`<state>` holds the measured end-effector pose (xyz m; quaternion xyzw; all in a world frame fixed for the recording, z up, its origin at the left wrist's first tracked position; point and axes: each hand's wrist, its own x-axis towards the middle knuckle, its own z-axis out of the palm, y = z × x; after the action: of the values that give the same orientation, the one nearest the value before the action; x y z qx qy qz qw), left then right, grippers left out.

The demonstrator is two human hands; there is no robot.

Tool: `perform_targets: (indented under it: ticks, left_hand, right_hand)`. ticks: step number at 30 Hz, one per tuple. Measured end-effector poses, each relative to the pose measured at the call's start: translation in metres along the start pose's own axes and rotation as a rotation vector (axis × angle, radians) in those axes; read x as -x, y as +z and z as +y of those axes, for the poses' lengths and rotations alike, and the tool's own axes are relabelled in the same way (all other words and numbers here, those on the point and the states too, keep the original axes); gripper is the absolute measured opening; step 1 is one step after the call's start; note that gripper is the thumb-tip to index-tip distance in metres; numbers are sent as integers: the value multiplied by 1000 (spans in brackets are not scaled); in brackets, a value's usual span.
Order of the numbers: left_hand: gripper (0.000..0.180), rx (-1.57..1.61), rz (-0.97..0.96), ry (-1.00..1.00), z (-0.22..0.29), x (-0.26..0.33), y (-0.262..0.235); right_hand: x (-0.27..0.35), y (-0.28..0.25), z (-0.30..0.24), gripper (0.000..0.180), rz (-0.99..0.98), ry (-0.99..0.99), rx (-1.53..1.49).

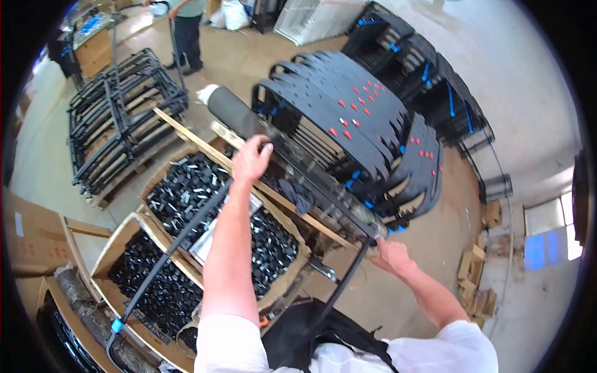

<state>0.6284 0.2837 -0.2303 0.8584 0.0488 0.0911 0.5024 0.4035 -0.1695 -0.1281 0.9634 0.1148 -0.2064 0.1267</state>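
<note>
Currently my left hand has its fingers curled over one corner of a black tubular frame near the center of the frame of view, and my right hand closes around the corner right of center. The tubing spans between my hands, with one side bar running down to the lower left. Under that bar, small black parts fill cardboard boxes at left of center. Dark panels with red pieces stand upper right of center; a metal rack sits upper left.
</note>
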Motion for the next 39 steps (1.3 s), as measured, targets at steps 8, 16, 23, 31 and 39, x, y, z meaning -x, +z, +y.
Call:
perform_targets:
  ticks: [8, 16, 23, 31, 39]
  left_hand:
    - [34, -80, 34, 81, -8, -4, -5]
    - [30, -80, 26, -60, -1, 6, -1]
    - [31, -42, 66, 122, -10, -9, -2]
    - [70, -208, -52, -111, 14, 1, -5]
    - [76, -608, -126, 56, 34, -16, -29]
  right_hand:
    - [-10, 1, 5, 22, 15, -11, 78]
    - [-8, -1, -6, 18, 48, 21, 57]
    - [-13, -9, -6, 33, -64, -44, 57]
    - [-21, 11, -22, 44, 126, 119, -141]
    - [-15, 26, -5, 45, 129, 161, -153]
